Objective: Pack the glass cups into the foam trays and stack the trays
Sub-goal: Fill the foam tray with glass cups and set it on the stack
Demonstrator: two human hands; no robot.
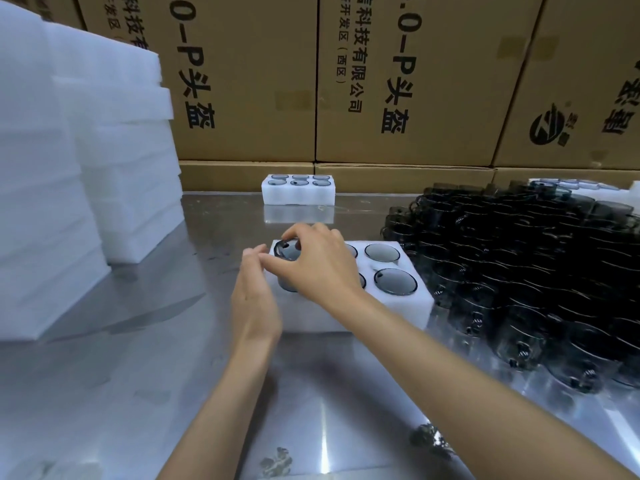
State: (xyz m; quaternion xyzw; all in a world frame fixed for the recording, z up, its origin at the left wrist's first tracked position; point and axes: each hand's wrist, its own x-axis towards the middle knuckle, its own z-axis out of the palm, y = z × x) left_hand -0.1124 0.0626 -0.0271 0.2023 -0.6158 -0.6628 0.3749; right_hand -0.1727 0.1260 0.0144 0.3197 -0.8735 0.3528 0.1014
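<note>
A white foam tray (412, 308) lies in the middle of the steel table, with smoky glass cups seated in its right-hand holes (394, 280). My right hand (320, 263) reaches across the tray and pinches the rim of a grey glass cup (286, 251) that stands at the tray's left end, partly down in a hole. My left hand (254, 296) stands edge-on against the tray's left side, fingers together, holding nothing. A second foam tray (298, 196), filled with cups, sits farther back.
A dense heap of dark glass cups (526, 271) covers the table's right side. Tall stacks of white foam trays (86, 174) stand at the left. Brown cardboard boxes (398, 81) form a wall behind. The steel table (173, 393) shines in front.
</note>
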